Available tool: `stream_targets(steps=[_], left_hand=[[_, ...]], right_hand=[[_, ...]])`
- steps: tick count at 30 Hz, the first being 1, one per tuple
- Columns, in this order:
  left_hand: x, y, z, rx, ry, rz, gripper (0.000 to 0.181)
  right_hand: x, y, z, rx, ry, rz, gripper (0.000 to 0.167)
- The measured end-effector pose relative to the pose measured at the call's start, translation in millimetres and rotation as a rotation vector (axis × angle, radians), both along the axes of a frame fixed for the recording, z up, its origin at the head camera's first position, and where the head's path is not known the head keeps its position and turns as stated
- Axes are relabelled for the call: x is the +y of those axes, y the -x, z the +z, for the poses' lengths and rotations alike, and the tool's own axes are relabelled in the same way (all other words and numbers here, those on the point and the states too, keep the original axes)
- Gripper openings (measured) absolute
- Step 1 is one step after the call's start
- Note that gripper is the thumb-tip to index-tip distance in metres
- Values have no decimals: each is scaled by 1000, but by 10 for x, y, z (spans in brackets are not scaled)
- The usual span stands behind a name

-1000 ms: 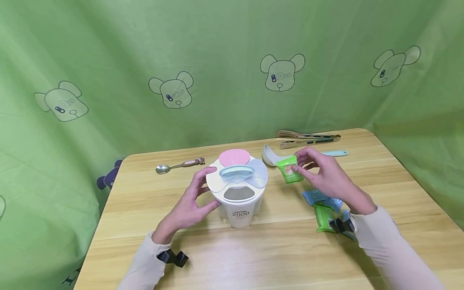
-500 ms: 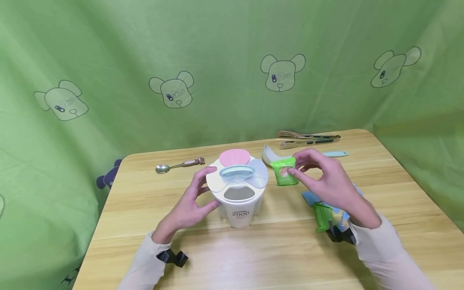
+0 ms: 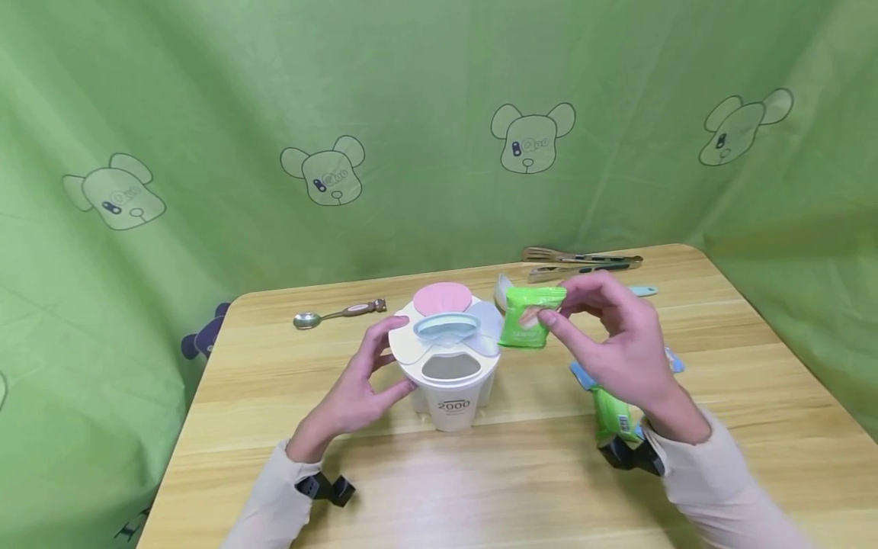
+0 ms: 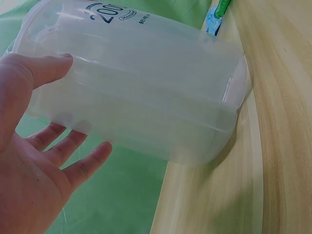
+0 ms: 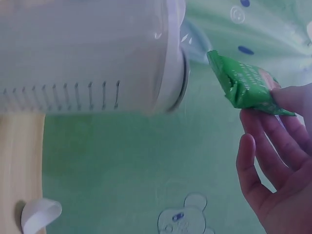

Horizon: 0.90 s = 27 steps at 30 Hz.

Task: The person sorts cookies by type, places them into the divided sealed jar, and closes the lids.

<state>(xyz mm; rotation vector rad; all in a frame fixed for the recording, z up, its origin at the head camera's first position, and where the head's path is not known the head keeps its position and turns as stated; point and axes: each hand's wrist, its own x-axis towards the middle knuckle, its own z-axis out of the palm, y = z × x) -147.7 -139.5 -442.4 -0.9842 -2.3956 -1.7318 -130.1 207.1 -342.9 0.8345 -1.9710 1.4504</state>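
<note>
A white translucent storage canister marked "2000" stands upright on the table. Its round lid carries pink, blue and white petal flaps, a pale blue handle, and an uncovered opening at the front. My left hand holds the canister by its left side, thumb in front and fingers behind; the left wrist view shows thumb and fingertips on the wall. In my right hand a small green snack packet is pinched between thumb and fingers. It hangs in the air by the lid's right edge, apart from the canister in the right wrist view.
Green and blue packets lie under my right forearm, partly hidden. Behind are a spoon, a ladle partly covered by the packet and hand, and tongs. A green curtain hangs past the table's back edge.
My right hand has moved left with the green packet, bringing it from near the ladle to the lid's right edge and turning its face forward. The left hand and canister have stayed put.
</note>
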Motion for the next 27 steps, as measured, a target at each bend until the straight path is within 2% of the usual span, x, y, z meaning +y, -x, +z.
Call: stream_targets(steps=[4,8,12,18,27], left_hand=[[-10,0,-2,6,-2,4,91],[-3,1,-4,10,-10,6,91],[11,-1,-13,16,-13,8,92],[21,-6,-4,8,-11,9,92],[39,-23,2,7,-3,23,92]], right_hand=[[-152,-20,39,41,45,67,31],[-306,-33,38,38,33,87,23],[-441,-20,-11,29,-4,111,24],[-566,-25,-113,20,-113,95,34],[-494,-61,-140,13,-130,58,33]])
